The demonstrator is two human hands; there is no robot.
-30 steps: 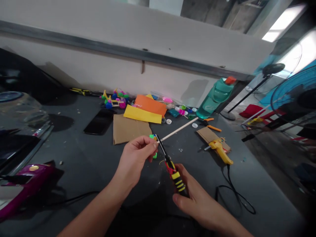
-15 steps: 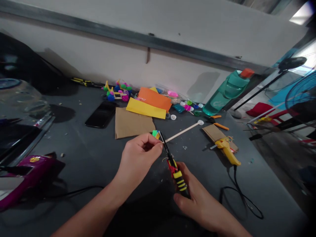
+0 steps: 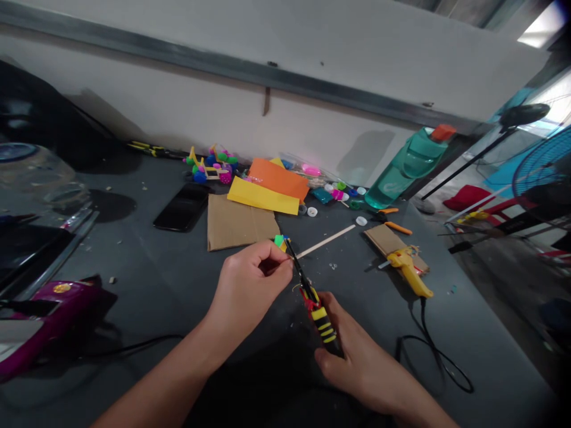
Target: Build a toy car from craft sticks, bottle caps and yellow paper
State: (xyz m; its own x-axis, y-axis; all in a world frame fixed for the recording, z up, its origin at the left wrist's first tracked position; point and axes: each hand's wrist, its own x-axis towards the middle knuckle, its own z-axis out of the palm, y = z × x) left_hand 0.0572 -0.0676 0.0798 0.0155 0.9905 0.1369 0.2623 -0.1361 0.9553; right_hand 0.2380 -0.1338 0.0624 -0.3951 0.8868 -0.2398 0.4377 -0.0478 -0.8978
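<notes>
My left hand (image 3: 250,279) pinches the near end of a thin wooden stick (image 3: 325,242), which runs to the upper right above the dark tabletop. A small green and yellow piece (image 3: 280,241) shows just past my left fingertips. My right hand (image 3: 352,362) grips the red, yellow and black handle of a hand tool (image 3: 317,315). Its thin black shaft reaches up to the stick near my left fingers. The tool's tip is hidden or too small to make out.
A cardboard sheet (image 3: 238,223), a black phone (image 3: 182,206), yellow and orange paper (image 3: 267,193), and a teal bottle (image 3: 408,169) lie ahead. A yellow glue gun (image 3: 408,270) rests on cardboard, its black cable trailing forward. A purple object (image 3: 53,294) sits left.
The stick's far end has swung down and left, now stopping just short of a white bottle cap. The tool's shaft stays against the stick, and the view has barely shifted.
</notes>
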